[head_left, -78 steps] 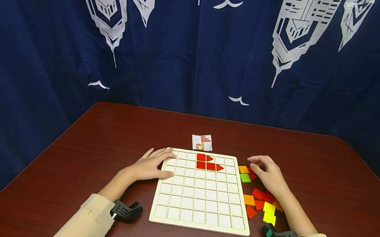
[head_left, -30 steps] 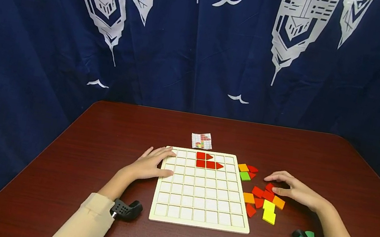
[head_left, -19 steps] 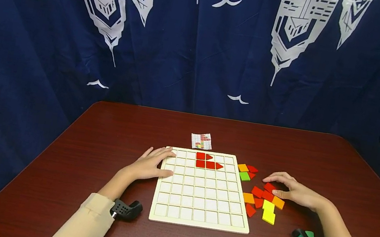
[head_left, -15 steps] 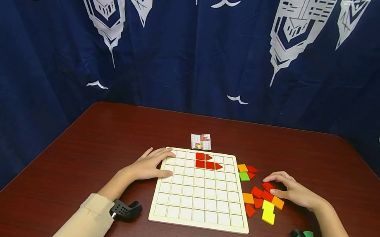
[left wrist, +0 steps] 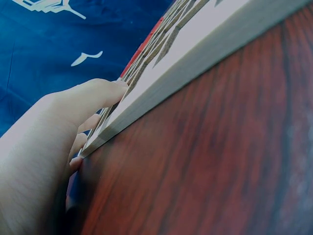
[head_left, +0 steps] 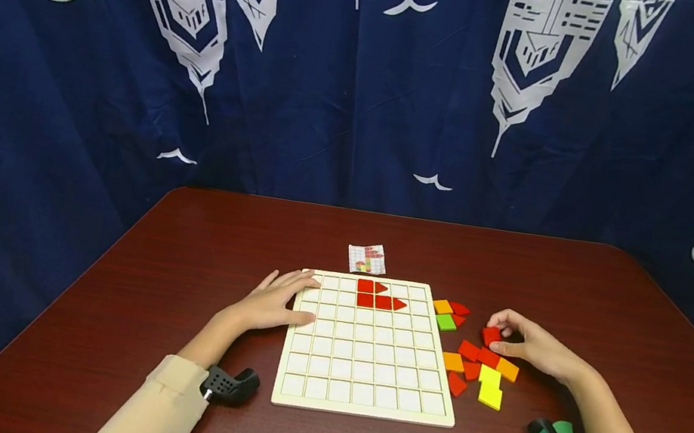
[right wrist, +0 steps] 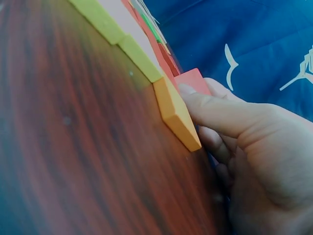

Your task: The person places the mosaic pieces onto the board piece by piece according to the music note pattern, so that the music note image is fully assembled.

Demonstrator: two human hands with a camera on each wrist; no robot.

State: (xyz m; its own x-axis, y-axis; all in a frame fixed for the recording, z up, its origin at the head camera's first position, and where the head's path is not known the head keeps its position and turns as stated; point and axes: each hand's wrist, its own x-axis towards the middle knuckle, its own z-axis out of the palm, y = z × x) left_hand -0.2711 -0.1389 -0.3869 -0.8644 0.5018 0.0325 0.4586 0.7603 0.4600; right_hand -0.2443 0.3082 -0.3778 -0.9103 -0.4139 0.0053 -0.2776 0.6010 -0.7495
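Well, the table (head_left: 581,302) is big, made of dark red-brown wood, and its far corners are round. Up close, dark streaks run through the wood. Behind it hangs a blue cloth (head_left: 351,110) with some soft creases. White buildings (head_left: 546,58) point down on it, and little white birds (head_left: 433,181) are dotted about.

A pale board (head_left: 365,373) with lots of squares lies flat on the table. Five red pieces (head_left: 365,300) sit in two rows near its far edge. A small picture card (head_left: 367,258) lies on the wood just past the board.

The left hand (head_left: 274,300) rests on the board's left edge, with its thumb on top. Its fingers are loose and not wrapped around anything.

The right hand (head_left: 529,343) pinches a red square (head_left: 491,336) between its thumb and fingers. That square is tipped up, to the right of the board, right by the loose pieces. An orange piece (head_left: 507,369), a yellow piece (head_left: 489,398) and a green piece (head_left: 445,323) lie there on the table, with more red ones around them.
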